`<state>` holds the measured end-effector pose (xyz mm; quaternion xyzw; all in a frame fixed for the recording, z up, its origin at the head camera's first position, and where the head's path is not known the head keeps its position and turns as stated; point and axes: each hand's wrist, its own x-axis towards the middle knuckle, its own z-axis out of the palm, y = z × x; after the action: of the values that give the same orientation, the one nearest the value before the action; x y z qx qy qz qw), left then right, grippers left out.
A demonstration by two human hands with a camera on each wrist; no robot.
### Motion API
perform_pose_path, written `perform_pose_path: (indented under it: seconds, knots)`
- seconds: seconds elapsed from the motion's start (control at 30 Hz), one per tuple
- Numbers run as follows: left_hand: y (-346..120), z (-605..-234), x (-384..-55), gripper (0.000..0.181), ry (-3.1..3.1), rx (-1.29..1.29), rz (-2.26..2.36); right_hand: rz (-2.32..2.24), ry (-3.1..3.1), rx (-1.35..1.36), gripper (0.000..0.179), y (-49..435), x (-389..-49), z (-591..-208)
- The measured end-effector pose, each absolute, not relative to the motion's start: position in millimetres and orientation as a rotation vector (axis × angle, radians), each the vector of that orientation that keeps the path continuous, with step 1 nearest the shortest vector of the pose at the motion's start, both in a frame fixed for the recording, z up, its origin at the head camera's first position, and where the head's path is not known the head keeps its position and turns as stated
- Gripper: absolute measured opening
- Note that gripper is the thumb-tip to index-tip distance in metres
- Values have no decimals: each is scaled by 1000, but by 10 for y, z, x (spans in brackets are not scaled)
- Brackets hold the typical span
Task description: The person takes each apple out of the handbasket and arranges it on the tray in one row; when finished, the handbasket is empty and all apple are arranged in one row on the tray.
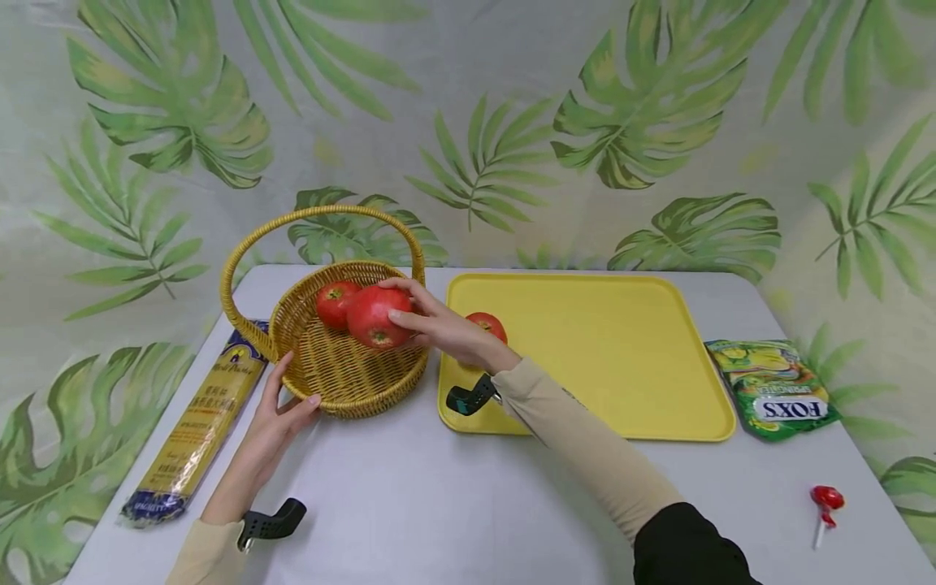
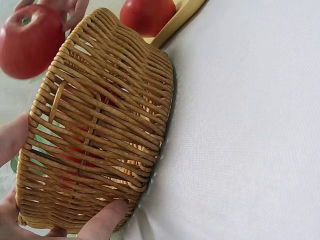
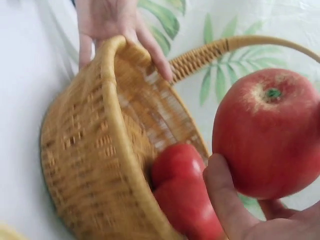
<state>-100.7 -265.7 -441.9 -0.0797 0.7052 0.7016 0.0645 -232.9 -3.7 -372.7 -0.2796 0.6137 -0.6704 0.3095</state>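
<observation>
The beige-sleeved right arm (image 1: 585,443) stretches forward and leftward, bare right hand (image 1: 448,327) gripping; bare left hand (image 1: 272,422) grips too, beige-sleeved left arm (image 1: 208,554) reaching forward!

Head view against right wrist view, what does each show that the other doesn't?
Only the head view shows the long gold plastic spaghetti packet, the shiny green FOX'S bag and the round red lollipop.

Only the right wrist view shows a second round red fruit in the golden wicker basket.

Both show that basket, the left hand gripping its rim and the right hand holding another round red fruit.
</observation>
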Motion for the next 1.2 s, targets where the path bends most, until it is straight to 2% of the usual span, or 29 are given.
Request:
perform_pose_path:
  seconds: [0.2, 0.67, 0.93, 1.2]
  knots:
    - [-2654, -4407, -1004, 82, 2130, -227, 2117, -1792, 1710, -758, 61, 270, -2386, -3675]
    - [-2641, -4402, -987, 81, 2099, -218, 2148, -1833, 1758, -724, 60, 995, -2422, -3692]
    - [-2650, -4417, -995, 81, 2086, -208, 2161, -1927, 1806, -651, 44, 1297, -2420, -3808]
    - [-2651, -4420, -996, 82, 2078, -200, 2162, -1873, 2008, -594, 65, 1544, -2419, -3878]
